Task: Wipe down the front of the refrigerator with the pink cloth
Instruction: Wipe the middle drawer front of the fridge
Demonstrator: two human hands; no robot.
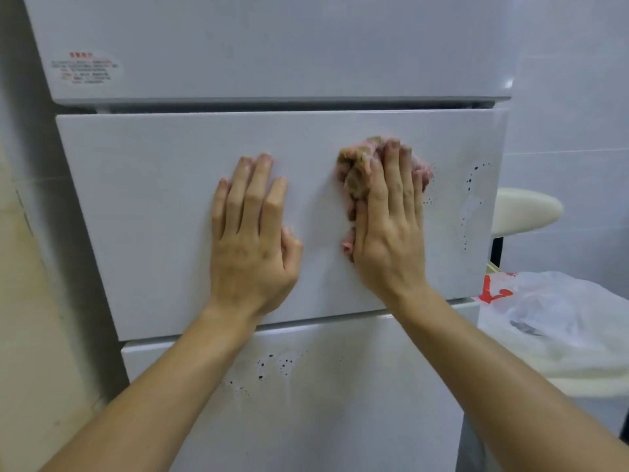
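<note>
The pink cloth (357,178) is bunched and stained brown-green, pressed against the refrigerator (272,46) middle drawer front (153,199) under the flat, straight-fingered right hand (391,226). At its 9 o'clock the left hand (253,240) lies flat on the panel, fingers straight and close together. Dark specks (471,185) sit at the cloth's 3 o'clock, near the drawer's right edge. Bare white panel runs toward 12 o'clock up to the seam. A stool (524,209) stands beyond the right edge.
</note>
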